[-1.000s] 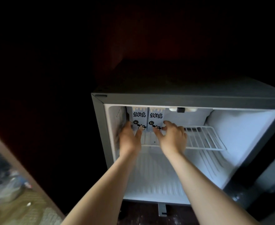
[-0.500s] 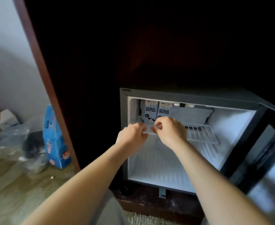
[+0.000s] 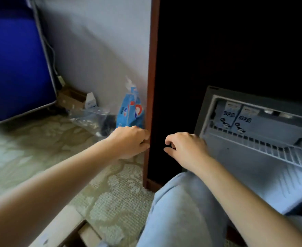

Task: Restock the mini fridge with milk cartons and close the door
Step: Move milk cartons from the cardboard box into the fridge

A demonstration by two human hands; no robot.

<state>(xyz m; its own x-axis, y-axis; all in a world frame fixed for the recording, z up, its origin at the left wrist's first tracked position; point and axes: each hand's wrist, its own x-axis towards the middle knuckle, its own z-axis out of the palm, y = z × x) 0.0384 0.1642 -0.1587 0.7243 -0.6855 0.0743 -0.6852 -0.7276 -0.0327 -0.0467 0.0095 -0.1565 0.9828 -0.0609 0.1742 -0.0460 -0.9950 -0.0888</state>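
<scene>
Head view, motion blur over most of the frame.

Left hand (image 3: 128, 141), centre of frame: fingers loosely curled, nothing visible in them; fingertips turned under and hard to make out. It overlaps the bottom of a blue pack (image 3: 130, 113) standing on the floor, and its knuckles sit at the wooden edge (image 3: 151, 86) of a dark cabinet panel (image 3: 217, 50). Contact with either: cannot tell.

Right hand (image 3: 185, 148), just right of centre: fingers loosely curled, thumb and forefinger apart against the dark panel, holding nothing. It is outside the mini fridge (image 3: 205, 111), near its left wall.

Mini fridge, right of frame: interior open to view, right part cut off by the frame edge. Two milk cartons (image 3: 235, 116) stand upright and side by side at the back left of the wire shelf (image 3: 271, 148); print on them blurred, their bases hidden behind the shelf's front rail.

Left of the blue pack: a crumpled clear plastic bag (image 3: 91, 116), contents dark and unidentifiable, and behind it a small white box (image 3: 90, 102). Large blue object (image 3: 13, 59), upper left, cut off by the frame. Patterned carpet (image 3: 111, 193) below; a knee in grey trousers (image 3: 178, 211) at lower centre
</scene>
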